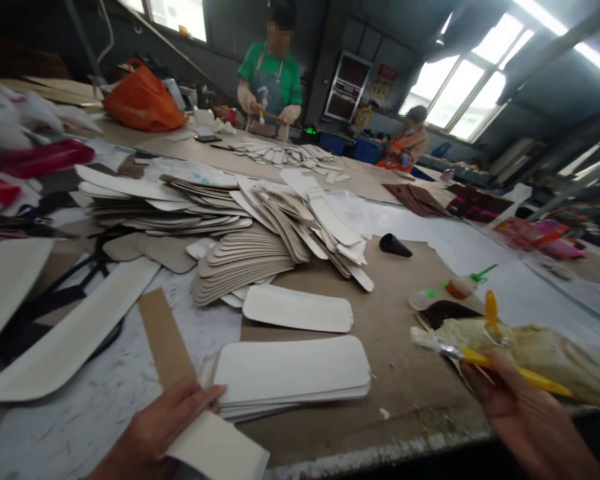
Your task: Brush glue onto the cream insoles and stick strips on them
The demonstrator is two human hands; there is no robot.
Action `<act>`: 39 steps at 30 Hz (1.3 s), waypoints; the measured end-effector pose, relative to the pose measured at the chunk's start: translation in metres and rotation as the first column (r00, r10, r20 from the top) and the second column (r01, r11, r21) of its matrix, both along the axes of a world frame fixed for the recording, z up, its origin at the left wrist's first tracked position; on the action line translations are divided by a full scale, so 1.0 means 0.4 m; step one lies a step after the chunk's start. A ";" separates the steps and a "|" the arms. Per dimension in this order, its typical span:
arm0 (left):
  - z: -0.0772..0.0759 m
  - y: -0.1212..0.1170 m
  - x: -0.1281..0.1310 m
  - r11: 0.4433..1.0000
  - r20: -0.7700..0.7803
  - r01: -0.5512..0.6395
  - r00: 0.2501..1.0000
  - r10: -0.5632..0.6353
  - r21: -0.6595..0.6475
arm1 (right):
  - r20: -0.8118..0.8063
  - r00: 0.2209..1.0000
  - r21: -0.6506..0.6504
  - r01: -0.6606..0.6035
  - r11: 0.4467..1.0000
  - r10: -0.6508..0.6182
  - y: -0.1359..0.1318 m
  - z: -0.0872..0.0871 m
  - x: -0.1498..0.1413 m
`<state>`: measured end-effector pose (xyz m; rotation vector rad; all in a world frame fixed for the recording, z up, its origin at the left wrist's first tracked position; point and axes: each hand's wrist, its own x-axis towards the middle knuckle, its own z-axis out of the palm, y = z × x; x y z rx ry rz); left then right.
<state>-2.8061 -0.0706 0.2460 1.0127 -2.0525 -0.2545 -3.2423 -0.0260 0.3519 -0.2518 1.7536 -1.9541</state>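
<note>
My left hand [165, 427] is closed on a cream strip with a square-cut end [225, 453] at the bottom edge of the head view. Its fingertips touch the near left end of a stack of white, round-cornered pieces [290, 370]. A tan strip [167, 337] lies just beyond that hand. On the right, my right hand [525, 413] grips a flat paintbrush [473, 357] by its yellow handle, white bristles pointing left. Beneath the brush is a yellowed, glue-stained container [555, 353], with a second yellow handle [491, 310] standing up from it.
Another white piece [297, 308] lies behind the stack. Fanned piles [245, 260] of grey-white pieces spread beyond. A black cone [395, 245] and a green-tipped bottle [463, 287] are at right. A co-worker in a green shirt [270, 73] stands across the table; another person [405, 143] is farther back.
</note>
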 end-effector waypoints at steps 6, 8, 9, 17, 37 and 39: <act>0.003 -0.021 0.012 0.979 -0.060 0.202 0.978 -0.201 0.008 | 0.025 0.856 -0.018 -0.516 0.856 0.516 -0.035 -0.017 0.428; 0.008 -0.022 0.013 0.975 -0.072 0.223 0.972 -0.223 -0.010 | 0.001 0.799 -0.001 -0.601 0.799 0.601 -0.055 -0.031 0.513; 0.009 -0.021 0.011 0.975 -0.079 0.223 0.971 -0.224 -0.023 | -0.015 0.778 0.019 -0.628 0.778 0.629 -0.063 -0.038 0.540; 0.008 -0.018 0.002 0.983 -0.110 0.171 0.978 -0.178 -0.068 | -0.183 0.714 0.176 -0.652 0.737 0.676 -0.081 -0.054 0.561; -0.003 -0.029 0.002 0.980 -0.147 0.186 0.970 -0.196 -0.076 | -0.239 0.715 0.243 -0.611 0.754 0.657 -0.116 -0.046 0.619; -0.007 -0.028 0.002 0.979 -0.162 0.193 0.966 -0.202 -0.069 | -0.303 0.686 0.290 -0.595 0.749 0.662 -0.114 -0.049 0.596</act>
